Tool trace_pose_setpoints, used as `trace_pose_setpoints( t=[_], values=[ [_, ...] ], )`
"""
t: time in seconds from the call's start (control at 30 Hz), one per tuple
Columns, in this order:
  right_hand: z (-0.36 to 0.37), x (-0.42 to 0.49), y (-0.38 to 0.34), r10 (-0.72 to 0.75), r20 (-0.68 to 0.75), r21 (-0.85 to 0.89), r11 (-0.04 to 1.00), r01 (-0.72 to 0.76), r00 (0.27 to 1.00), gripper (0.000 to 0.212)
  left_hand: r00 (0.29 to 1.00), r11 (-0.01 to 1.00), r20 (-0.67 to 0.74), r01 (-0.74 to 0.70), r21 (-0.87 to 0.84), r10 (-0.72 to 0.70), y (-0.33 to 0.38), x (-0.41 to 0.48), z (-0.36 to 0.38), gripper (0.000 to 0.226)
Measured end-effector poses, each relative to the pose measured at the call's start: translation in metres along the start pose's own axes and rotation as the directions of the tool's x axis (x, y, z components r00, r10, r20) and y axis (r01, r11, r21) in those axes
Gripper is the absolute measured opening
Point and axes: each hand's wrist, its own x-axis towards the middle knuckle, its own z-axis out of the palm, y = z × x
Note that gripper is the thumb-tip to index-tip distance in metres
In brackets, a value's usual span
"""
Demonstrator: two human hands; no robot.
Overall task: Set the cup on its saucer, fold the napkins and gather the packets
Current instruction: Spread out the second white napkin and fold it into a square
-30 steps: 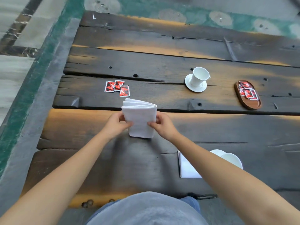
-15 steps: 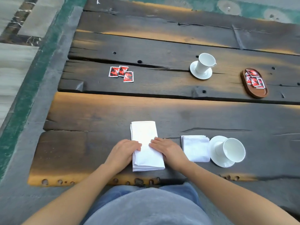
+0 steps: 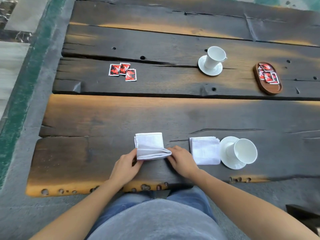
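A white napkin (image 3: 150, 146) lies near the table's front edge, its near half lifted and folded over. My left hand (image 3: 126, 168) pinches its near left corner and my right hand (image 3: 181, 161) pinches its near right corner. To the right lies a folded napkin (image 3: 205, 150), beside a white cup (image 3: 242, 150) standing on its saucer (image 3: 225, 144). Three red packets (image 3: 123, 71) lie loose at the far left. A second cup (image 3: 213, 57) stands on a saucer (image 3: 210, 71) farther back. A wooden tray (image 3: 270, 88) at the far right holds several red packets (image 3: 267, 74).
The table is dark rough planks (image 3: 173, 115) with gaps, cracks and holes. Its left edge drops to grey and green flooring (image 3: 22, 84). My lap (image 3: 155, 219) is against the front edge. A dark object (image 3: 304, 213) sits at the lower right.
The napkin went from held up in both hands to flat on the table. Its near end is now lifted and folded toward the far end, making it shorter.
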Motion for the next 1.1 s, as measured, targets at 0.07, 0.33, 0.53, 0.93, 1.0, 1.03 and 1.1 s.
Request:
trace_pose_setpoints(
  t=[0.07,0.33,0.53,0.93,1.0,1.03,1.1],
  values=[
    [0.001,0.003,-0.001,0.060,0.004,0.043,0.997,-0.060,0.998,0.019,0.999,0.998,-0.020,0.027,-0.062,-0.028,0.003,0.002,0.000,0.019],
    [0.004,0.008,-0.005,0.177,-0.006,0.354,0.921,-0.163,0.984,0.011,0.984,0.987,-0.083,0.159,-0.019,-0.160,-0.003,0.006,0.002,0.035],
    [0.013,0.014,-0.005,0.270,0.091,0.413,0.866,-0.283,0.958,0.005,0.981,0.980,0.010,0.195,0.028,-0.196,0.001,0.015,0.000,0.028],
    [0.007,0.031,-0.009,0.390,0.103,0.310,0.862,-0.402,0.915,0.049,0.955,0.952,-0.031,0.297,0.071,-0.295,0.007,0.025,0.004,0.050],
    [0.009,0.033,-0.010,0.397,0.101,0.260,0.874,-0.409,0.912,0.051,0.956,0.952,-0.016,0.293,0.085,-0.293,0.006,0.025,0.003,0.050],
    [0.009,0.034,-0.011,0.403,0.109,0.239,0.877,-0.417,0.909,0.050,0.956,0.952,-0.013,0.294,0.083,-0.294,0.006,0.025,0.004,0.051],
    [0.009,0.037,-0.012,0.419,0.124,0.205,0.876,-0.437,0.899,0.049,0.954,0.951,-0.016,0.301,0.070,-0.300,0.005,0.027,0.004,0.052]
  ],
)
